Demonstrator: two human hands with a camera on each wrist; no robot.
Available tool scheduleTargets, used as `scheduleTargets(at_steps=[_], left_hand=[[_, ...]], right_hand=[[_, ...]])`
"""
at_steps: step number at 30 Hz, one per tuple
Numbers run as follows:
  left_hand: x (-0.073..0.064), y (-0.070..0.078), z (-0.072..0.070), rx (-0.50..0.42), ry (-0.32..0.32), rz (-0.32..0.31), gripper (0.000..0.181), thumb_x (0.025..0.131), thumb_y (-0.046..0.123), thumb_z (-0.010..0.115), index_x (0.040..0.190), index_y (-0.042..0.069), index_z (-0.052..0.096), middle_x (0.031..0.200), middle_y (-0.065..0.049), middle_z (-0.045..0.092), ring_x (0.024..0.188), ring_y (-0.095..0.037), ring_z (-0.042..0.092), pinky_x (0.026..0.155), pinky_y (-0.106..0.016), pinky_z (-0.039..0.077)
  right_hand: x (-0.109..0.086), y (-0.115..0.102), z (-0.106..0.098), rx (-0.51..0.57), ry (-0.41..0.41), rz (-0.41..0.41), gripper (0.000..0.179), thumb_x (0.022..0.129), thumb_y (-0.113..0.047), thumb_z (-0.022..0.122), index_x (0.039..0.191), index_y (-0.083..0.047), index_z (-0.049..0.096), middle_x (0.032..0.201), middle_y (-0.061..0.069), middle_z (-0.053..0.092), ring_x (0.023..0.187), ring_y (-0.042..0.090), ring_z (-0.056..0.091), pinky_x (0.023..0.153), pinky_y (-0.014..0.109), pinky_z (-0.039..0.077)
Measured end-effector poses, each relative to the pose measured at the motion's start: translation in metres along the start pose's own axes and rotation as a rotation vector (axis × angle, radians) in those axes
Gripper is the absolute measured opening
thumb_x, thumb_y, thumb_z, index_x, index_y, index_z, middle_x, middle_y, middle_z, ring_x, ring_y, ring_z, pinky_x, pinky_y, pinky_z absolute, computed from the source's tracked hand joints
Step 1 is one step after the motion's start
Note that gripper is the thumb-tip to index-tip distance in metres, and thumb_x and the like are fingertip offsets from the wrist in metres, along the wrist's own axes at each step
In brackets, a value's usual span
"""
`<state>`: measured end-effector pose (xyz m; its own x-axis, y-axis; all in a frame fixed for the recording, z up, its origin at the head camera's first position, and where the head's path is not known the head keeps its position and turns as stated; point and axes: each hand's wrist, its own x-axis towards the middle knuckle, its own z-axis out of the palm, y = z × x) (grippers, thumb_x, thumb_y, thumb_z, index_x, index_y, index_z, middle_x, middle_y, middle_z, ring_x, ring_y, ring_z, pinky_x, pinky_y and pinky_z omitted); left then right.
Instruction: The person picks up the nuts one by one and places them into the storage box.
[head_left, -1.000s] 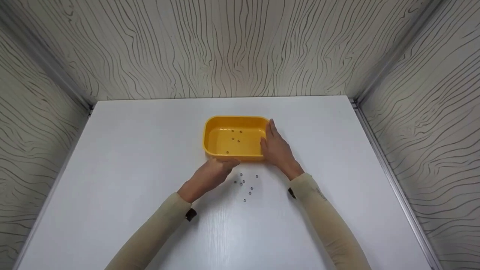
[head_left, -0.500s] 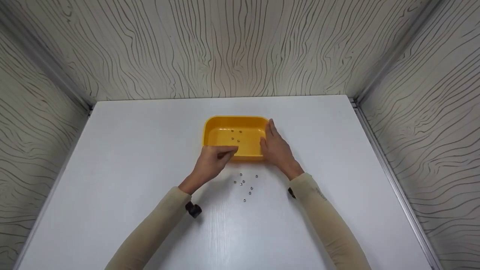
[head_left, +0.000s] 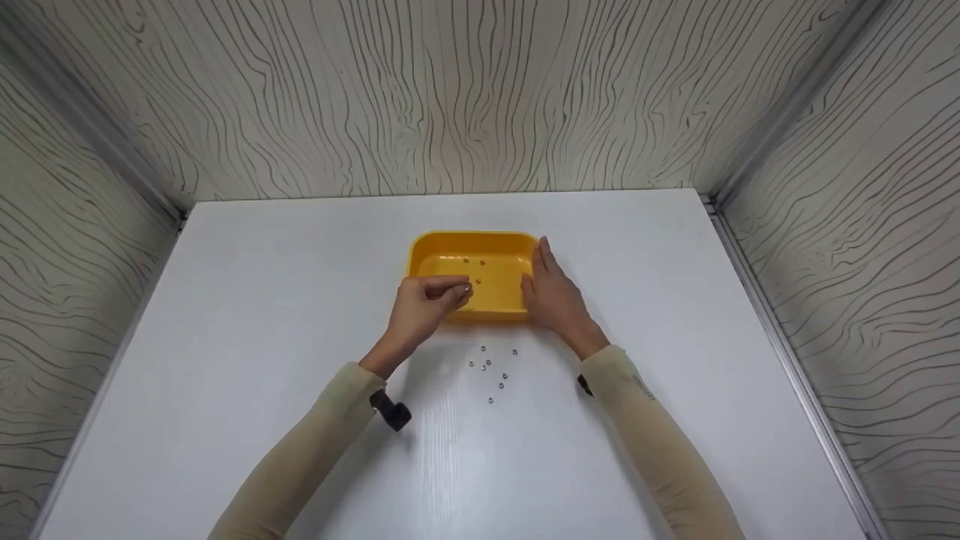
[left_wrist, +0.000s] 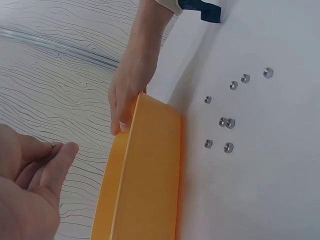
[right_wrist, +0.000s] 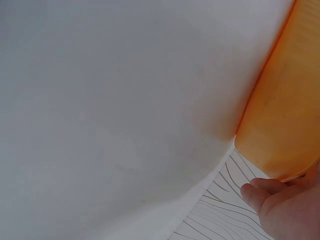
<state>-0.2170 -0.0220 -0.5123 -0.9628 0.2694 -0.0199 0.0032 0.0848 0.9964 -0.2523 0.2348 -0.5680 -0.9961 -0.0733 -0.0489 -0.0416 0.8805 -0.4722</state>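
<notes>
My left hand is over the front left part of a yellow plastic bin, its thumb and forefinger pinching a small shiny metal nut. In the left wrist view these fingertips stand above the bin's rim. My right hand grips the bin's right end, thumb over the rim inside and fingers along the outside. Several like nuts lie on the bin floor, partly hidden by the left hand. More loose nuts, round with a hole, lie on the table in front of the bin.
The bin stands on a white table, toward its back edge. Wood-grain panels rise behind and at both sides. A black wrist device is strapped at the left sleeve.
My left hand has risen from in front of the bin, up over its near rim, to above its inside. The right hand and the loose nuts on the table have stayed put.
</notes>
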Motion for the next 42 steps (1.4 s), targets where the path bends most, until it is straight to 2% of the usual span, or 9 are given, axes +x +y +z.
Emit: scheduleTargets(at_steps=[8,12,15,18,24,29,33,38,42], left_hand=[[0.011,-0.001,-0.004,-0.131,0.066,-0.123,0.025,0.1,0.005,0.069,0.124,-0.001,0.076,0.126,-0.024,0.075,0.113,-0.029,0.077,0.09,-0.027,0.065],[0.019,-0.001,-0.006,-0.255,0.108,-0.193,0.026,0.099,0.001,0.068,0.124,-0.005,0.074,0.126,-0.026,0.074,0.109,-0.024,0.079,0.093,-0.029,0.064],[0.025,-0.001,-0.007,-0.31,0.132,-0.242,0.026,0.099,-0.001,0.067,0.124,-0.008,0.073,0.13,-0.03,0.07,0.108,-0.023,0.078,0.094,-0.03,0.064],[0.031,0.0,-0.009,-0.316,0.136,-0.284,0.027,0.1,-0.001,0.067,0.125,-0.008,0.071,0.135,-0.032,0.066,0.111,-0.025,0.077,0.095,-0.029,0.064],[0.043,0.002,-0.014,-0.3,0.145,-0.346,0.029,0.101,0.0,0.065,0.129,-0.006,0.07,0.137,-0.027,0.067,0.119,-0.028,0.075,0.097,-0.029,0.063],[0.052,0.005,-0.019,-0.243,0.154,-0.394,0.03,0.102,0.006,0.066,0.131,-0.002,0.07,0.132,-0.02,0.071,0.117,-0.024,0.075,0.094,-0.026,0.064],[0.058,0.005,-0.021,-0.239,0.146,-0.428,0.033,0.103,0.007,0.065,0.134,-0.003,0.067,0.134,-0.02,0.07,0.115,-0.022,0.076,0.091,-0.025,0.064],[0.063,0.005,-0.02,-0.246,0.152,-0.438,0.033,0.103,0.004,0.062,0.135,-0.005,0.065,0.139,-0.025,0.066,0.11,-0.022,0.077,0.091,-0.025,0.065],[0.065,0.004,-0.018,-0.213,0.166,-0.424,0.034,0.103,0.002,0.062,0.136,-0.005,0.065,0.142,-0.026,0.064,0.111,-0.022,0.076,0.093,-0.026,0.064]], right_hand=[[0.001,-0.001,0.0,0.007,-0.001,-0.003,0.072,0.113,-0.034,0.038,0.168,-0.001,0.007,0.179,0.012,0.001,0.164,0.032,0.021,0.134,0.05,0.027],[0.0,-0.003,-0.001,0.005,0.0,-0.006,0.072,0.113,-0.035,0.038,0.168,-0.001,0.005,0.179,0.012,0.001,0.164,0.032,0.023,0.133,0.05,0.028],[0.0,-0.003,-0.002,0.011,0.006,-0.015,0.073,0.112,-0.035,0.039,0.167,0.0,0.006,0.179,0.013,0.002,0.163,0.033,0.023,0.133,0.05,0.028],[0.0,-0.003,-0.002,0.008,0.013,-0.014,0.073,0.112,-0.035,0.039,0.167,0.0,0.007,0.179,0.014,0.002,0.164,0.033,0.023,0.133,0.05,0.028],[0.001,-0.001,0.0,-0.037,0.019,-0.025,0.072,0.112,-0.035,0.04,0.167,0.002,0.012,0.179,0.015,0.004,0.163,0.033,0.024,0.132,0.049,0.03],[0.001,0.0,0.0,-0.033,0.026,-0.022,0.072,0.112,-0.034,0.041,0.167,0.002,0.012,0.179,0.016,0.006,0.164,0.032,0.022,0.133,0.049,0.028],[0.0,0.0,-0.001,-0.032,0.026,-0.022,0.072,0.112,-0.033,0.041,0.166,0.003,0.012,0.179,0.016,0.005,0.164,0.033,0.021,0.134,0.049,0.027],[0.0,0.0,-0.001,-0.037,0.025,-0.025,0.072,0.112,-0.034,0.04,0.167,0.002,0.01,0.179,0.016,0.005,0.164,0.033,0.022,0.134,0.049,0.027],[-0.001,0.0,-0.001,-0.041,0.02,-0.021,0.072,0.112,-0.035,0.039,0.167,0.002,0.008,0.179,0.015,0.004,0.164,0.033,0.02,0.134,0.049,0.026]])
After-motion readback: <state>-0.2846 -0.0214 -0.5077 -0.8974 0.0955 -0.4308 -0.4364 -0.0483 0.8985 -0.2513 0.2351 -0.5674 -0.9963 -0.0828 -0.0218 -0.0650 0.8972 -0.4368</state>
